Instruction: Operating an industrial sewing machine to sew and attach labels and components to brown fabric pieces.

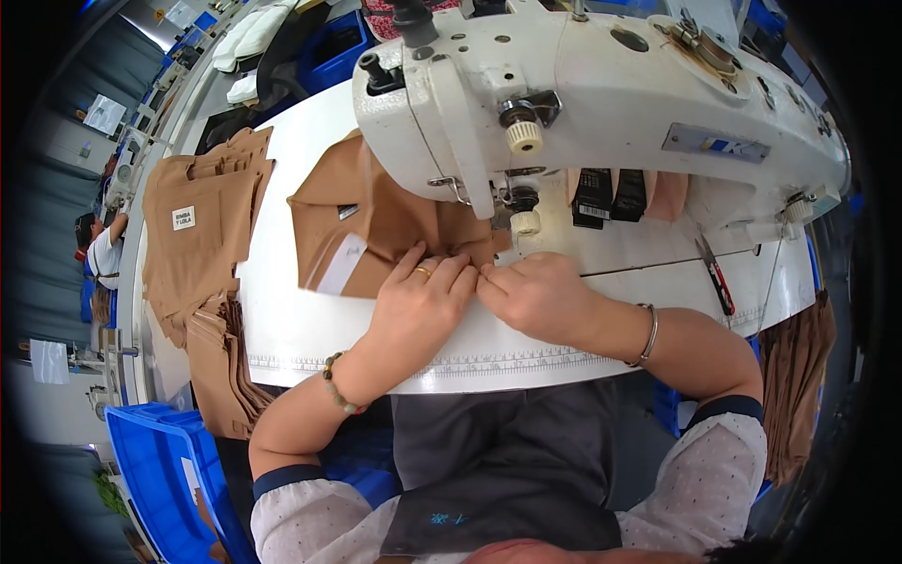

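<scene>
A brown fabric piece (395,211) with a white strip and a small dark label lies creased on the white sewing table, partly under the head of the sewing machine (564,85). My left hand (420,299), with a ring on one finger, grips its near edge with bent fingers. Close beside it, my right hand (537,293) is closed in a pinch at the same edge, near the needle area. The fingertips of both hands nearly meet. What lies under the fingers is hidden.
Stacked brown fabric pieces (193,221) lie at the left, with more (221,362) hanging over the edge. Snips with red handles (716,277) rest right of my right hand. Dark labels (611,195) lie under the machine arm. Blue crates (164,470) stand below left.
</scene>
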{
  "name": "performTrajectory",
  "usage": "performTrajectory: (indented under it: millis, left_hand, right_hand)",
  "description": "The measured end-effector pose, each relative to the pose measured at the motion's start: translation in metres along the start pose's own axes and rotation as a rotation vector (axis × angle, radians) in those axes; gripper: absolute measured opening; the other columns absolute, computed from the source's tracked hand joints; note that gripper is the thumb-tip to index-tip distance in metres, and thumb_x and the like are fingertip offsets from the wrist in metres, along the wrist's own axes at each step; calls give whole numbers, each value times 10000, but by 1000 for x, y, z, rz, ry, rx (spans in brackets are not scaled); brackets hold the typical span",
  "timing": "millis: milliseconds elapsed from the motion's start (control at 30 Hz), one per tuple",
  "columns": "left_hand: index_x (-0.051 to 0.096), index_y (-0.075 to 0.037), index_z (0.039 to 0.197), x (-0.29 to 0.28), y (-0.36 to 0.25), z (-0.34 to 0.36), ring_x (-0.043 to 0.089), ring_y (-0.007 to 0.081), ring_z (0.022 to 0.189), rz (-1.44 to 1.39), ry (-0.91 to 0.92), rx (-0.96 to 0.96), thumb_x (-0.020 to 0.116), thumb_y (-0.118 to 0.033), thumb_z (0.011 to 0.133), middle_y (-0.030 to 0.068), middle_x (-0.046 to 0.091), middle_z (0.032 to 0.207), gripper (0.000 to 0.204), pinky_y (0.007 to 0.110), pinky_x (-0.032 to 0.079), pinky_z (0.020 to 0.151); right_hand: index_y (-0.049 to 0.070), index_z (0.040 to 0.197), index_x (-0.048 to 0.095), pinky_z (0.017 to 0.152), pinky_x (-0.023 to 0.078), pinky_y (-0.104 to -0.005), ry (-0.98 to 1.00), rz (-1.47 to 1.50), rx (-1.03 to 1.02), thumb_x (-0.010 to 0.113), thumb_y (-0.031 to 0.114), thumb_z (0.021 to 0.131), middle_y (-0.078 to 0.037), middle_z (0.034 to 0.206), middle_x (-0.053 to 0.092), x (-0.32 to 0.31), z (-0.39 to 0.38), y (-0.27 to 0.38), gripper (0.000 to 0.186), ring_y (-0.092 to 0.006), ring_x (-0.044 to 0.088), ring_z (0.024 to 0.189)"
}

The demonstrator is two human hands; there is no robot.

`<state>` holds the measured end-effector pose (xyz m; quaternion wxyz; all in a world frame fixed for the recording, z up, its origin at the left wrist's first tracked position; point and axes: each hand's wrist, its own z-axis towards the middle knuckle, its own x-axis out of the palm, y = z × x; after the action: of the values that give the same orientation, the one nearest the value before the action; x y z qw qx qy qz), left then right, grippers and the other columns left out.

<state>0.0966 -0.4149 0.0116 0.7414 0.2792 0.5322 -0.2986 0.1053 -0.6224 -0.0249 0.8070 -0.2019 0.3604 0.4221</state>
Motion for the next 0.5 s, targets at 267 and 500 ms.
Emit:
performTrajectory:
  millis: [267, 500]
  left_hand:
    - [663, -41, 1239, 1, 6, 10, 592, 301, 1088, -176, -92, -147, 673, -17, 809, 110, 632, 1210, 431, 445, 461, 955]
    - [709, -73, 1231, 15, 9, 7, 600, 249, 1054, -166, -92, -97, 689, -22, 778, 41, 651, 1143, 456, 421, 455, 948]
  right_hand:
    - [-35, 957, 722, 461, 510, -294, 258, -49, 31, 666, 119, 736, -219, 1003, 756, -13, -3, 20, 275, -150, 655, 532]
    - [-38, 957, 716, 456, 500, -282, 267, -54, 26, 663, 129, 747, -239, 1007, 753, -8, -7, 19, 273, -150, 663, 536]
